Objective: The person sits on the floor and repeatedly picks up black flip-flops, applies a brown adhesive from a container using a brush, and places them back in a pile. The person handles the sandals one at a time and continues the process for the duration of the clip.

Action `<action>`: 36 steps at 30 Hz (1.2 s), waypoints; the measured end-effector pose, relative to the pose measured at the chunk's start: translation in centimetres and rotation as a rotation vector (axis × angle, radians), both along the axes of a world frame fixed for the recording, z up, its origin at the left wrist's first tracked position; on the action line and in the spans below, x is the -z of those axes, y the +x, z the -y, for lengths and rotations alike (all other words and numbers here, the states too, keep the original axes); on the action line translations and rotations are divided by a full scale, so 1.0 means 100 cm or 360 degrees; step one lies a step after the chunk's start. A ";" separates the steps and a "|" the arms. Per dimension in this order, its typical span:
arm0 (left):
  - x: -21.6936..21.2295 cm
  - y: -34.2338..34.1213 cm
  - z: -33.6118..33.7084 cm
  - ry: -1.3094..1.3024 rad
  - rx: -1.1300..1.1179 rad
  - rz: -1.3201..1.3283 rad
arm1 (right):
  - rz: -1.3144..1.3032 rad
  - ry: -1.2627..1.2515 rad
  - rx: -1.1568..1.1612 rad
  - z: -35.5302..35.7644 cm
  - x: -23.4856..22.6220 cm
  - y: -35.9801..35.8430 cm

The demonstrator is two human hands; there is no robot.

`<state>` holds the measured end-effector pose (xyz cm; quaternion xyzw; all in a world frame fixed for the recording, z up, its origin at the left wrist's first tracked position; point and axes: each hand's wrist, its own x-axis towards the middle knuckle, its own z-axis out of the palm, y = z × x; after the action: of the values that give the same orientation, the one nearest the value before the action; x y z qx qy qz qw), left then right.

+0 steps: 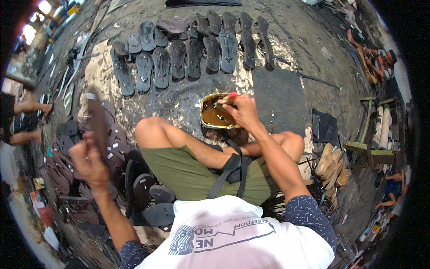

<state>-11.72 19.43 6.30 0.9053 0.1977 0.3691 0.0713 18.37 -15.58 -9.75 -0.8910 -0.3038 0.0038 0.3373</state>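
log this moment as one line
left hand: holding brown sole, blurred | right hand: holding tool at brown-liquid tub | sandals: rows ahead

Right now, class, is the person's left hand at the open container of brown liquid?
No, the right hand is at the container, while the left hand is beside the heaped dark sandals.

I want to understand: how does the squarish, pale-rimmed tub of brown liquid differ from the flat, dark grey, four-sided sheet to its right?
The tub has a raised rim around brown liquid; the sheet is flat. The tub looks smaller across than the sheet. The right hand hides part of the tub, while most of the sheet shows. Both are roughly four-sided.
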 end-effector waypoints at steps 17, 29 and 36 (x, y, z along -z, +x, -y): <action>0.066 0.105 0.149 -0.2738 0.0985 0.0297 | -0.0777 0.1585 0.0320 -0.007 -0.150 -0.017; 0.060 0.112 0.201 -0.3167 0.1388 0.0237 | -0.0453 0.1315 0.0187 -0.019 -0.140 -0.015; 0.065 0.108 0.205 -0.3192 0.1131 0.0649 | -0.0449 0.1602 0.0166 -0.016 -0.116 -0.037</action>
<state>-0.91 -1.08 -0.18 0.3617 0.1204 0.1410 0.9137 14.67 -14.03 1.84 -0.6234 -0.1750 -0.0396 0.7611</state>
